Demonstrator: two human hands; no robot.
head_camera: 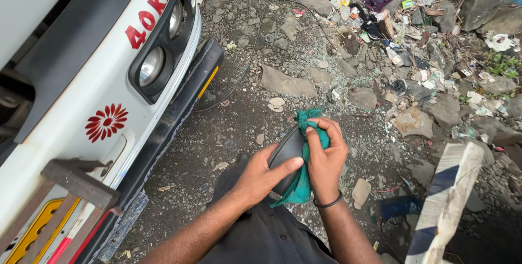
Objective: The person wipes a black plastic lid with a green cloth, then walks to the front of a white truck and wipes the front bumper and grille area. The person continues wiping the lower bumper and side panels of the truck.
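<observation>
We're looking down at our own two hands, held just above the lap, w/ stony ground below. Left hand is curled around a dark rounded part, prob. a lamp housing or dome cover; fingers wrap its near side, thumb lies across the face, so it's closed on the part in a cupping grip, not a tight fist. Right hand is bunched over a green cloth, pressing it onto the upper right edge of the part; fingers folded down, closed on the cloth. A black band sits on that wrist. Cloth tail hangs down between the two hands.

Handling, as we judge it: the part looks stiff and smooth, prob. plastic or thin metal, light enough for one hand to carry. A glossy curved shell like that can slip, so best held w/ palm under the bulge and fingers at the rim, as the left hand has it. If there's glass on the hidden side it'd be fragile; can't tell from here. Cloth is soft, limp, easy to wad and grip anywhere.

Around us: a white vehicle front at left w/ round headlights, a red flower sticker and a dark bumper. Gravel ground ahead, a thin cable running over it, a litter pile at upper right, a striped concrete post lying at right.
</observation>
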